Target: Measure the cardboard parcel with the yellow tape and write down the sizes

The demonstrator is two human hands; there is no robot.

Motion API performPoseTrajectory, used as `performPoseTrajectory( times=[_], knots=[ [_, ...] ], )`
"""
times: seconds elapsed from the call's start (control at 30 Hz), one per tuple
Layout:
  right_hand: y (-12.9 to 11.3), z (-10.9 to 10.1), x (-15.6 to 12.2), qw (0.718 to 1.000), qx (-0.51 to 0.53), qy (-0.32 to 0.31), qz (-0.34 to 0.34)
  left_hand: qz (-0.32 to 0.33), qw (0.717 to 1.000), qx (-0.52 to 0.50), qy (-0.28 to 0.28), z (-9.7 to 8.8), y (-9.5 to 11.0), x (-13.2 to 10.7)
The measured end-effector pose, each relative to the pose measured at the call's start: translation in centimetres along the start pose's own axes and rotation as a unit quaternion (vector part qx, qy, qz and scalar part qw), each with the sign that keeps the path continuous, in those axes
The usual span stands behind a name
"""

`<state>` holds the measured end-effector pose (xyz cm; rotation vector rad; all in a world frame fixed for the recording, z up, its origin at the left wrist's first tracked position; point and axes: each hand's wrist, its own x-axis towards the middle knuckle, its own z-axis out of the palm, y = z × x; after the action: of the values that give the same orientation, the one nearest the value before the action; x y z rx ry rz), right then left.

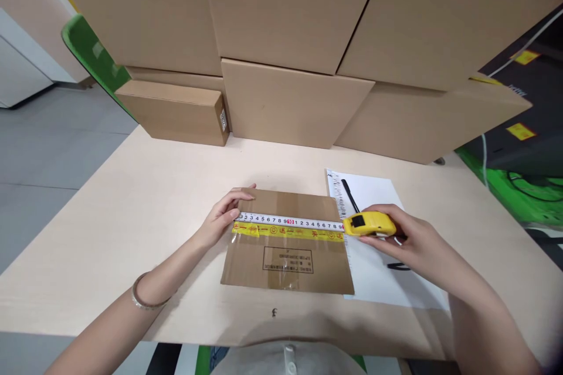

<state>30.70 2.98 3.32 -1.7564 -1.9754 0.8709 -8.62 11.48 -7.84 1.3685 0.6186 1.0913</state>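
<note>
A small brown cardboard box (288, 258) sealed with yellow printed tape lies on the pale table (145, 205). A white measuring tape blade (290, 222) stretches across the box top, just above the yellow tape. My left hand (224, 214) pinches the blade's end at the box's left edge. My right hand (396, 234) grips the yellow tape measure case (368, 224) at the box's right edge.
A white sheet of paper (378, 281) with a barcode and a black pen (350, 195) lies right of the box. Large cardboard boxes (290, 47) are stacked along the table's back, a smaller one (176, 111) at left. A green chair back (90, 50) shows left.
</note>
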Motion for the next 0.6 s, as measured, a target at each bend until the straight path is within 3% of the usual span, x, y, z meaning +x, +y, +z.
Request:
performPoseTrajectory(
  times=[0.1,0.2,0.3,0.43,0.5,0.6],
  knots=[
    [-1.2,-1.1,0.2,0.999,-0.009,-0.034,-0.015,0.001,1.000,0.011,-0.006,0.0,-0.1,0.0],
    [-4.2,-0.4,2.1,0.996,-0.022,-0.056,-0.067,0.006,1.000,0.021,-0.014,-0.1,-0.2,-0.1],
    [-8.4,2.5,5.3,0.983,-0.065,-0.062,-0.161,0.005,1.000,0.022,-0.020,-0.2,-0.4,-0.1],
    [-13.0,7.2,9.3,0.945,-0.089,-0.085,-0.303,0.019,1.000,0.020,0.001,-0.3,-1.1,0.0],
    [-14.0,8.2,10.3,0.934,-0.078,-0.096,-0.336,0.022,0.999,0.027,0.010,-0.5,-1.1,0.0],
    [-13.3,7.2,10.3,0.932,-0.031,-0.102,-0.347,0.025,0.995,0.100,-0.007,-0.5,0.3,0.0]
  ],
)
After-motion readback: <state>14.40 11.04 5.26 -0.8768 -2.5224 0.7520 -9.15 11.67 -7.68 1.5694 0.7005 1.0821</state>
